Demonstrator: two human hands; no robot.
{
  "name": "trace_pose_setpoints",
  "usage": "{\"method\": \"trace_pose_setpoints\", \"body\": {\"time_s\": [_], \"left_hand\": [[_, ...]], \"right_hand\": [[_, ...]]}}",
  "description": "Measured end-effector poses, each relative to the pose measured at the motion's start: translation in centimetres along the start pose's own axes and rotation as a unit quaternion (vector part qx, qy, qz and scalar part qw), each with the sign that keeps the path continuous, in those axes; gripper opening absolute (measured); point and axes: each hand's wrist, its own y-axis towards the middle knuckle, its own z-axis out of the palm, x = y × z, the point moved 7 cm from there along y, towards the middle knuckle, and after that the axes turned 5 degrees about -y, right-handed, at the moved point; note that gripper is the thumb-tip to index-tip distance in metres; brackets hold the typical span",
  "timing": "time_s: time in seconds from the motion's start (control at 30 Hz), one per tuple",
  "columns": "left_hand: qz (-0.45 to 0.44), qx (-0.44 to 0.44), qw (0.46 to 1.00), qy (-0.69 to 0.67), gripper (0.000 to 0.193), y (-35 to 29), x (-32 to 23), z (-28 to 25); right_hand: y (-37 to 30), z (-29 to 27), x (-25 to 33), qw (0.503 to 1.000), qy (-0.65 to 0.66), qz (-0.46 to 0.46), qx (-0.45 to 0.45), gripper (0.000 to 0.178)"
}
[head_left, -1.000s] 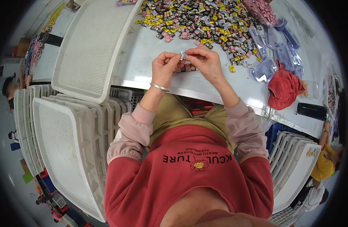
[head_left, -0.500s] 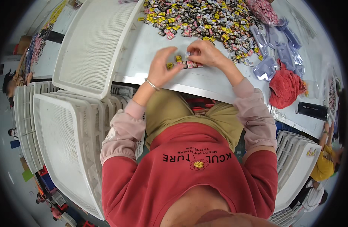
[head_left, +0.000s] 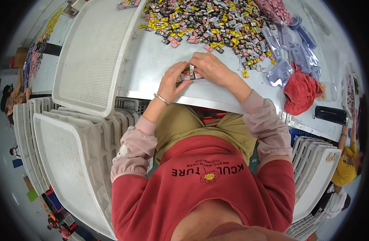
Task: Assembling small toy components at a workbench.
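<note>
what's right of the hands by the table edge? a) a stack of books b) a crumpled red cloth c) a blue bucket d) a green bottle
b: a crumpled red cloth lies on the table to the right of the right hand, next to clear plastic trays.

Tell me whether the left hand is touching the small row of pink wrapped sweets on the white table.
Touching. The head view shows the left hand with its fingertips on the row of pink wrapped sweets, no gap visible.
</note>
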Motion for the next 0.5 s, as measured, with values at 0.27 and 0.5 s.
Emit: {"method": "trace_pose_setpoints", "body": {"time_s": [0.27,0.5], "left_hand": [[0.041,0.014,0.997,0.068,0.048,-0.3,-0.5,0.6],[0.022,0.04,0.998,0.038,0.05,-0.2,-0.2,0.5]], "right_hand": [[-2.2,0.8,2.8,0.993,-0.086,-0.007,-0.078,0.021],[-3.9,1.3,-0.6,0.954,0.248,0.096,-0.138,0.022]]}}
